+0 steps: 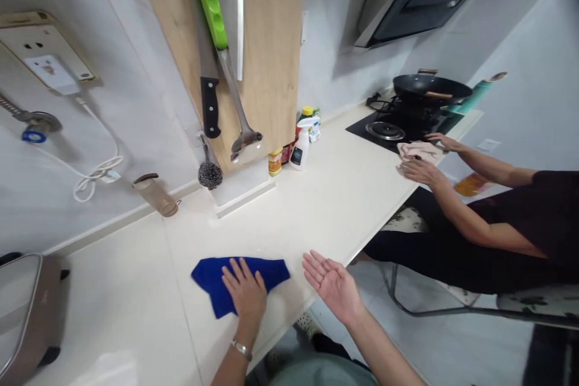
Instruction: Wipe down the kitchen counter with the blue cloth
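A blue cloth [217, 289] lies spread on the white countertop [312, 196] in front of me. My left hand [246, 294] rests flat on top of it, fingers stretched out and palm down; a silver bracelet circles that wrist. To the right of the cloth, my right hand [335, 286] is held palm up over the counter's front edge, fingers extended with nothing in them. Farther right, another person's hands [418, 170] are on a pale pink cloth [418, 151] beside the cooktop.
A cutting board [271, 54], a knife [210, 105] and a green-handled ladle [233, 84] hang on the wall. Behind stand a spray bottle [299, 148] and a brown cup [156, 196]. A wok [429, 90] sits on the cooktop [398, 129]. A brown appliance [40, 307] is at left.
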Demonstrator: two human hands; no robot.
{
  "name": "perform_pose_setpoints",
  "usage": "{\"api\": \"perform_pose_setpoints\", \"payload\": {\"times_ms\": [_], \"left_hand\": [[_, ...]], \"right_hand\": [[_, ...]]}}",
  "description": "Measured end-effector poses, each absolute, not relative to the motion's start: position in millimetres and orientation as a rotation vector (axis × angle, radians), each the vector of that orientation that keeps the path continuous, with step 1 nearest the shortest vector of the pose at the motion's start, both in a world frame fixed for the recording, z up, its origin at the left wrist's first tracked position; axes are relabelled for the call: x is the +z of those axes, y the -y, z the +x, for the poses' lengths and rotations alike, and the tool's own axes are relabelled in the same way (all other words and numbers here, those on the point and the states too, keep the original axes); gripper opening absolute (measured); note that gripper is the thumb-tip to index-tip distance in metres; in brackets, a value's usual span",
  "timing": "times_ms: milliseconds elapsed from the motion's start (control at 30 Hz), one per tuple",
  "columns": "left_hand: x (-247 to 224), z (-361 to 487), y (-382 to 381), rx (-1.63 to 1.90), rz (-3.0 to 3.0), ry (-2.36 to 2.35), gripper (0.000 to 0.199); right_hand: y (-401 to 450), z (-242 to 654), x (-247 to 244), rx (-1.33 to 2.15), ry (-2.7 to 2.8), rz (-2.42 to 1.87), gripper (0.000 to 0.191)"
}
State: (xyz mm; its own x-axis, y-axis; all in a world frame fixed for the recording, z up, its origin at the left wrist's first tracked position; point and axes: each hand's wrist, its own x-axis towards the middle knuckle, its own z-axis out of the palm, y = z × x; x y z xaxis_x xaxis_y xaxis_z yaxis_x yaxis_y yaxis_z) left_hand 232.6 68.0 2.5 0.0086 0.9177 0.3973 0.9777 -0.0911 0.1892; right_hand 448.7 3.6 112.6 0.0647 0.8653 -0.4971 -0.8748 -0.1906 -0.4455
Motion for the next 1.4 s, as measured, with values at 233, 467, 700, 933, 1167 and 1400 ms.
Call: {"api": "perform_pose_setpoints", "payload": {"times_ms": [233,467,700,933,1167,1400], "left_hand": [[4,281,-106,-0.618,-2.567,1.791,0.066],[3,276,-147,-0.637,-2.687,1.590,0.065],[-10,227,-97,-0.591,-2.766,1.363,0.063],[-15,154,-58,-0.604,-2.388,1.592,0.068],[-10,110,-38,-0.641,-2.016,1.913,0.062],[-5,119,-36,-0.672,-2.117,2.108,0.063]], "right_hand": [[4,427,82,1.572,0.285,-1.194,0.054],[11,417,50,1.396,0.958,-1.516,0.062],[-17,420,16,0.645,1.702,-1.552,0.044],[-118,367,15,-0.048,2.208,-1.529,0.054],[-133,338,-15,-0.242,2.341,-1.725,0.055],[-78,396,-20,-0.184,2.524,-1.532,0.059]]}}
